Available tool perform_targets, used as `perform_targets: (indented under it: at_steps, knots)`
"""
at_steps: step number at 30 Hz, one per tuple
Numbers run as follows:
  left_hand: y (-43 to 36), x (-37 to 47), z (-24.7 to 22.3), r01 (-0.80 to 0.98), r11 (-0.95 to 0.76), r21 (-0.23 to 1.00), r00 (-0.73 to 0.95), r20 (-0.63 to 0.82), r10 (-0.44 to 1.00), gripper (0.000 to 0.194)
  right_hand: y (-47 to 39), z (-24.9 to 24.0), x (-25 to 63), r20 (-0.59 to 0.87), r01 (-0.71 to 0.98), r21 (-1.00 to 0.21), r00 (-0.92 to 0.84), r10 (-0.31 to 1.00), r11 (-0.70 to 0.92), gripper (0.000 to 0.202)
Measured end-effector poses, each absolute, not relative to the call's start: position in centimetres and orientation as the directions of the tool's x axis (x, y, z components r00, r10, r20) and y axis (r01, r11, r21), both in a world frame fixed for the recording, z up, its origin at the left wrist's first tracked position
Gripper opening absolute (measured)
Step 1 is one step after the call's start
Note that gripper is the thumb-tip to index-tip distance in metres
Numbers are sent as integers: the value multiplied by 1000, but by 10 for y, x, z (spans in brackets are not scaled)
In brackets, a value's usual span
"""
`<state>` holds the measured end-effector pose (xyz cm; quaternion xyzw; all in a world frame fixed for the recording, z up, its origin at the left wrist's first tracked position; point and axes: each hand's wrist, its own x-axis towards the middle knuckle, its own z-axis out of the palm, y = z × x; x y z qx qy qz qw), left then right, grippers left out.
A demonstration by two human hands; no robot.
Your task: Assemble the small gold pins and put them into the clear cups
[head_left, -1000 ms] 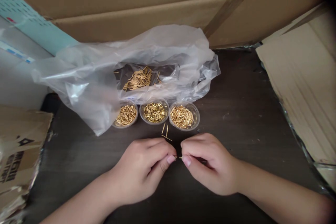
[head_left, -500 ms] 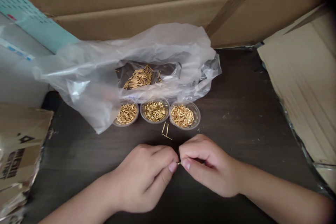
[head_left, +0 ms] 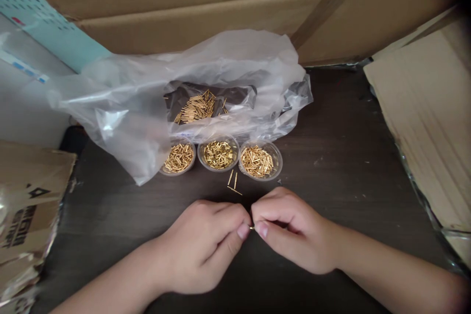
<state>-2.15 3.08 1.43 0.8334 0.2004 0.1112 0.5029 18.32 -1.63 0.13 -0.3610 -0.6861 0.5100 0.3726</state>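
Note:
Between the fingertips of both hands a short bit of a small gold pin (head_left: 252, 228) shows; the rest is hidden. My left hand (head_left: 213, 248) pinches it from the left, my right hand (head_left: 294, 233) from the right, thumb against curled forefinger. Three thin gold pins (head_left: 234, 182) lie on the dark table just beyond the hands. Behind them stand three clear round cups in a row: the left cup (head_left: 178, 158), the middle cup (head_left: 218, 154) and the right cup (head_left: 259, 160), each holding many small gold parts.
A crumpled clear plastic bag (head_left: 235, 56) lies behind the cups, with a heap of gold pins (head_left: 198, 108) in its opening. Cardboard (head_left: 206, 24) walls the back. More cardboard stands at the right (head_left: 423, 122) and a torn box (head_left: 33, 196) at the left.
Less of the gold pin shows between the fingertips, which look slightly closer together. The whole view has shifted a little.

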Motion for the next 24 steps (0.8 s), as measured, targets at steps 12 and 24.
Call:
perform_targets:
  at_steps: [12, 24]
  knots:
    - [25, -18, 17, 205, -335, 920, 854, -2, 520, 19, -21, -4, 180, 187, 122, -959, -404, 895, 255, 30]
    - [25, -15, 15, 191, -257, 947, 815, -7, 579, 29, -27, -6, 174, 263, 188, -918, -372, 890, 350, 27]
